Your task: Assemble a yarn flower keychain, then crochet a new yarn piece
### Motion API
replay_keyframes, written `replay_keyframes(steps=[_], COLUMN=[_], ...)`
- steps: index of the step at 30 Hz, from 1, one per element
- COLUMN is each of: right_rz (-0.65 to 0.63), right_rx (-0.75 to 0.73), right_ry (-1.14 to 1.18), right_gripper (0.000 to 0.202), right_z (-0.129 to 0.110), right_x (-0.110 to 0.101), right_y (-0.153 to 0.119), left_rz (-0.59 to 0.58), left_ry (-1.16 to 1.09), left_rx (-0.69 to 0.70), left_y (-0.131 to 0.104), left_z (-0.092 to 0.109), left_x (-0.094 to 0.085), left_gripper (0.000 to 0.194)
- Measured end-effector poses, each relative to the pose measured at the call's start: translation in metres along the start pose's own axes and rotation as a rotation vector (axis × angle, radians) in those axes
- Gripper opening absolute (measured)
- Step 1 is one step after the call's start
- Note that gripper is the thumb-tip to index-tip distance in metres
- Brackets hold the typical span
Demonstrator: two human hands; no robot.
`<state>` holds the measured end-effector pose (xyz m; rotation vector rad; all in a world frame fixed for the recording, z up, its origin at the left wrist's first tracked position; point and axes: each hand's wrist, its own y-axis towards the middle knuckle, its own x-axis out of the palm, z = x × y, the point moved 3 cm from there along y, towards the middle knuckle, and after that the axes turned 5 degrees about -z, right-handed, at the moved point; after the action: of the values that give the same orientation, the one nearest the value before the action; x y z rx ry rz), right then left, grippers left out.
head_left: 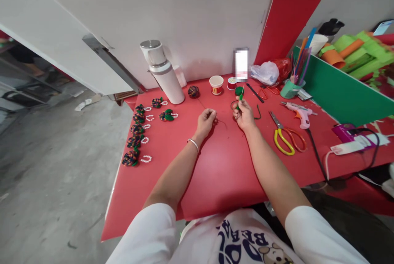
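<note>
My left hand (207,122) is closed in a pinch on a thin dark strand of yarn (223,123), whose loose end trails over the table on its right. The strand also runs back to a multicoloured yarn ball (193,91). To the right, my right hand (245,115) is wrapped round a green-handled crochet hook (241,97), its thin metal end pointing up. Just behind that hand lies a green yarn ball (239,90). A short green strand (258,112) curls beside it. The hands are apart.
Several yarn pieces with bead loops (131,158) line the red table's (147,202) left side. At the back stand a white thermos (168,79), a paper cup (216,85) and a phone (241,63). Scissors (285,138), a pink glue gun (301,115) and a power strip (346,147) lie right.
</note>
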<state>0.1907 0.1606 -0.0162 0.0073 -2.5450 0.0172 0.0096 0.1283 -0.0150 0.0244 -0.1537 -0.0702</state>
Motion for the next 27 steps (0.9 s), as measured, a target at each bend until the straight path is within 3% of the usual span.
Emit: replay_keyframes(steps=[4, 8, 12, 18, 23, 25, 27], right_rz=[-0.047, -0.167, -0.311, -0.256, -0.222, -0.204, -0.183], right_rx=[0.034, 0.087, 0.163, 0.165, 0.127, 0.109, 0.089], right_ry=[-0.047, -0.307, -0.493, -0.47, -0.512, -0.495, -0.476], right_gripper=[0.03, 0.037, 0.04, 0.034, 0.031, 0.034, 0.036], right_z=[0.002, 0.006, 0.008, 0.006, 0.007, 0.006, 0.005], right_x=[0.003, 0.015, 0.025, 0.021, 0.02, 0.021, 0.02], right_y=[-0.003, -0.012, -0.022, -0.021, -0.019, -0.02, -0.02], left_rz=[-0.121, -0.249, -0.394, -0.525, -0.481, -0.372, -0.207], left_ry=[0.202, 0.571, 0.753, 0.816, 0.8, 0.771, 0.714], left_rx=[0.057, 0.293, 0.471, 0.533, 0.565, 0.601, 0.642], left_y=[-0.008, -0.022, -0.031, -0.038, -0.04, -0.045, -0.057], left_z=[-0.002, -0.001, -0.003, -0.007, 0.0, 0.015, 0.042], left_x=[0.01, 0.021, 0.029, 0.038, 0.038, 0.04, 0.047], left_gripper=[0.03, 0.016, 0.014, 0.02, 0.02, 0.019, 0.019])
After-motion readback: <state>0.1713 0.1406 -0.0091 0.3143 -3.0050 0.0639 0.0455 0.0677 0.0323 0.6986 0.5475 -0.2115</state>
